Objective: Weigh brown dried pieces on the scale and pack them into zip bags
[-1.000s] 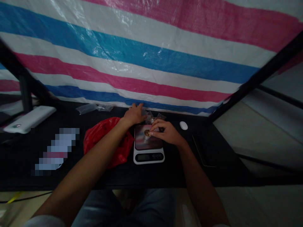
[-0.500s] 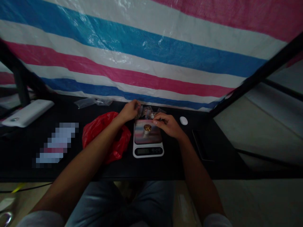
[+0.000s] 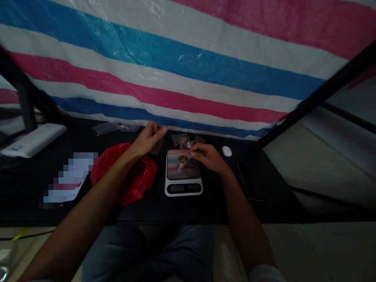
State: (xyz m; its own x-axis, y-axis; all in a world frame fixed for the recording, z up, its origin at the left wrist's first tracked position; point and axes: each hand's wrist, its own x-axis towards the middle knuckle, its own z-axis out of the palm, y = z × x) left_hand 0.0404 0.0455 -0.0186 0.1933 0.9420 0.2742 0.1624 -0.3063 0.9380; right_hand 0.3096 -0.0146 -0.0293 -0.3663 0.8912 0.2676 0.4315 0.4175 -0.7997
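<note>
My left hand (image 3: 148, 139) is raised above the far edge of the black table, and a small clear plastic packet (image 3: 158, 147) seems to hang from its fingers. My right hand (image 3: 209, 158) rests at the right side of a white digital kitchen scale (image 3: 183, 188), its curled fingertips just right of a small cup of brown food pieces (image 3: 182, 160) standing on the scale's reflective top. Several small clear packets (image 3: 183, 140) lie beyond the scale, just past those fingertips. A red plastic bag (image 3: 129, 176) lies beneath my left forearm.
A white computer mouse (image 3: 226, 151) sits right of the packets. A white flat device (image 3: 33, 140) and a pixelated object (image 3: 69, 180) lie at the left. A striped tarp (image 3: 176, 66) hangs behind the black table (image 3: 264, 196), with dark frame bars at both sides.
My left hand has lifted and moved left, away from the packet pile, and the red bag now sits further left. My right hand has shifted only slightly.
</note>
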